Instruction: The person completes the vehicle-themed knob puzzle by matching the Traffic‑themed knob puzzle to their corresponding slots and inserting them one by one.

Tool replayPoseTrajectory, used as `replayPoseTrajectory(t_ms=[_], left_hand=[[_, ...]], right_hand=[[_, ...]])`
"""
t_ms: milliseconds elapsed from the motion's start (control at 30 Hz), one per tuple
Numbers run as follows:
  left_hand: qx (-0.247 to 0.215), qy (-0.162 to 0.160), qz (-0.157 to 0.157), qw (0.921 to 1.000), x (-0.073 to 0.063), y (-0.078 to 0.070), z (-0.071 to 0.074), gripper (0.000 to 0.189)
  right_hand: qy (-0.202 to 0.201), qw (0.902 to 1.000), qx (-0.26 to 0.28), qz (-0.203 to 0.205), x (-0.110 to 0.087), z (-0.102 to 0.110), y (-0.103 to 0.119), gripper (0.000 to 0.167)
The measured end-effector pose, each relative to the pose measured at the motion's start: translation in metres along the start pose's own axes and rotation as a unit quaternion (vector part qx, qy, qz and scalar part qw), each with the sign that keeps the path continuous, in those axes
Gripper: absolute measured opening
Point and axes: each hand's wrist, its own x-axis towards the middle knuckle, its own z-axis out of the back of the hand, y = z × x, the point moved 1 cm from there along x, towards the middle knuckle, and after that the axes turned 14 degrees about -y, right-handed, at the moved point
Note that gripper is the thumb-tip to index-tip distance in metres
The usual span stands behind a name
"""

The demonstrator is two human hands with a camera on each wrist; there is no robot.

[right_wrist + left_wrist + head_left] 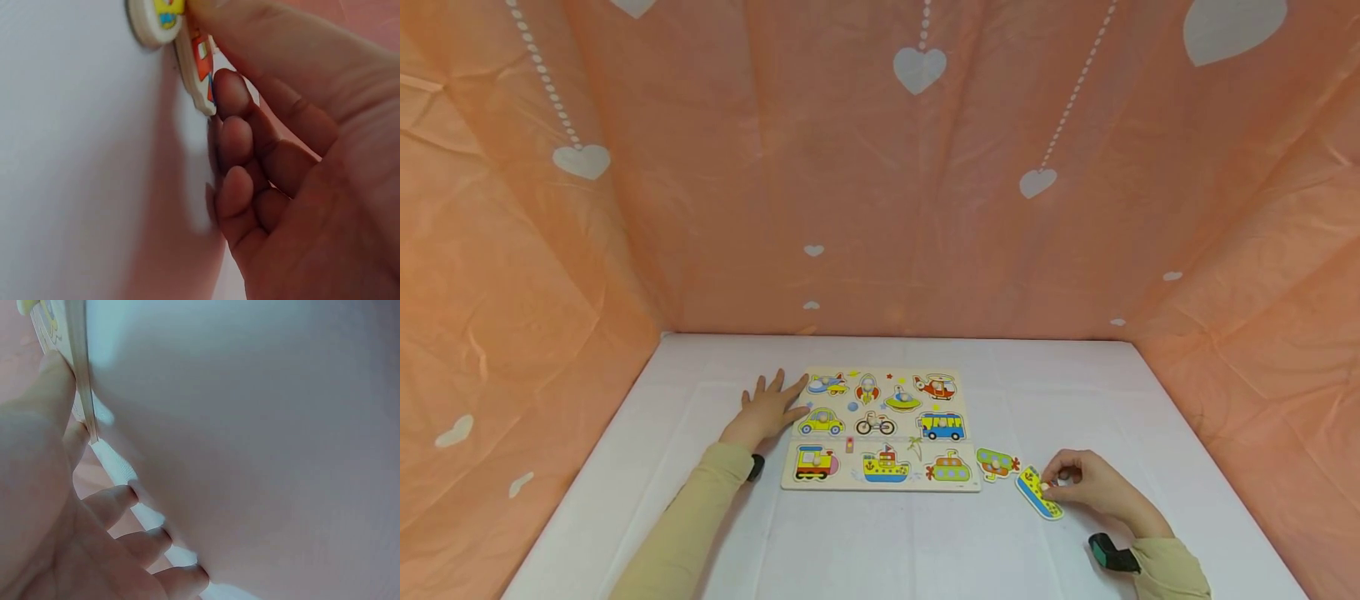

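Observation:
A wooden peg puzzle board with vehicle pictures lies on the white table. My left hand rests at the board's left edge with spread fingers; its thumb and forefinger touch the board, and the other fingertips press on the table. To the right of the board, my right hand pinches the knob of a ship puzzle piece, yellow and blue, lying slanted. In the right wrist view, the ship's red part shows beside the curled fingers. A green submarine piece lies upside down between the board and the ship.
On the board, a train, a car and a bus are among several vehicles. The white table ends at an orange cloth backdrop with pale hearts, which also hangs at both sides.

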Motion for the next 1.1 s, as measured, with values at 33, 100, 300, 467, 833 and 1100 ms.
replayPoseTrajectory(t_ms=[33,100,300,467,833,1100], left_hand=[[-0.001,0.000,0.000,1.0000,0.0000,0.0001,-0.0001,0.067],[-0.003,0.001,0.000,1.0000,-0.0001,0.0002,0.0001,0.067],[-0.004,0.003,0.003,1.0000,-0.0004,0.0004,0.0009,0.068],[-0.002,0.003,0.004,1.0000,0.0008,0.0009,-0.0007,0.068],[-0.007,0.001,0.005,1.0000,0.0004,0.0001,-0.0012,0.068],[-0.008,0.001,0.004,1.0000,-0.0004,-0.0001,0.0005,0.068]], right_hand=[[-0.002,1.0000,-0.003,0.003,0.0002,0.0003,0.0001,0.016],[-0.007,0.9999,-0.009,0.008,0.0006,0.0009,0.0003,0.015],[-0.022,0.9995,-0.022,0.004,0.0028,0.0032,-0.0021,0.013],[-0.024,0.9993,-0.020,-0.020,0.0044,0.0036,-0.0022,0.019],[-0.026,0.9984,-0.015,-0.047,0.0061,0.0029,-0.0007,0.018],[-0.032,0.9976,-0.045,-0.041,0.0074,0.0080,0.0031,0.014]])
